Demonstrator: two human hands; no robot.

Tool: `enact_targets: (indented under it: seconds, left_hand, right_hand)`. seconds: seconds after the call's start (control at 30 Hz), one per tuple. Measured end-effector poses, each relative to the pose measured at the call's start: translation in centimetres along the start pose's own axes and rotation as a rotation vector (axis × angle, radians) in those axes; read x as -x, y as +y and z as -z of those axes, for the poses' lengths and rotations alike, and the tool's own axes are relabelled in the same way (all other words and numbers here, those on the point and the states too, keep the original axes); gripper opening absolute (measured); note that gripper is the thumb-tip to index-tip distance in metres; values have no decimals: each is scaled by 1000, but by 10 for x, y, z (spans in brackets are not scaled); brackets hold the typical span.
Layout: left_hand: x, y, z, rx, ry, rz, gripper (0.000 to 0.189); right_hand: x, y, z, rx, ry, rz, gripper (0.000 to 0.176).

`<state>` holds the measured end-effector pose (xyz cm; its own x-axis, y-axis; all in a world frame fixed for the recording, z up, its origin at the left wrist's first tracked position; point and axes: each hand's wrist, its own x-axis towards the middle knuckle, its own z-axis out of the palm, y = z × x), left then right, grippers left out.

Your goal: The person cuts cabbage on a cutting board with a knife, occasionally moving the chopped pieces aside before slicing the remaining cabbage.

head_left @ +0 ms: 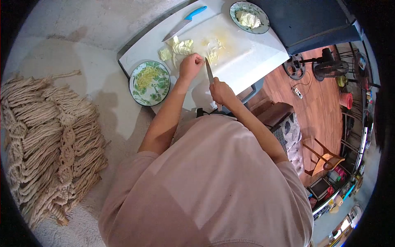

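My right hand (222,92) grips a knife (209,71), its blade pointing up and away across the white cutting board (238,53). Left of the blade, my left hand (191,66) has its fingers drawn together close to the tip; whatever they hold is hidden. Pale cabbage pieces (182,46) lie just beyond that hand. Thin cut cabbage strips (213,55) are scattered on the board past the knife tip. A green-patterned plate (155,97) at the left carries pale yellow-green shreds (147,77).
A blue-handled knife (187,23) lies at the far left of the table. Pale leafy chunks fill part of a patterned bowl (233,15) at the far right. Knotted cords (53,152) hang along the left wall. A fan (329,68) and wooden chair (325,161) stand to the right.
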<state>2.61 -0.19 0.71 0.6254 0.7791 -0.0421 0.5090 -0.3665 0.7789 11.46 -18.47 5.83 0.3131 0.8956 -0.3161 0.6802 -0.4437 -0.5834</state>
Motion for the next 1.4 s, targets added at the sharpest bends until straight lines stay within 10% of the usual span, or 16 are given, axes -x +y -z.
enact_targets:
  seconds: [0.23,0.3,0.4,0.63,1.4]
  left_hand:
    - [3,-2,-5,-12,57,-2,18]
    - [4,2,-4,24,64,2,18]
    - [6,3,-4,56,69,26,17]
    - [8,4,-5,54,92,74,16]
    - [13,4,-9,60,158,36,15]
  right_hand:
    - [1,0,8,1,-8,-1,30]
    - [-6,3,37,382,-384,467,29]
    - [-10,-15,74,14,-684,-68,26]
    - [17,-11,52,81,-138,107,34]
    - [15,-18,14,125,-202,-72,24]
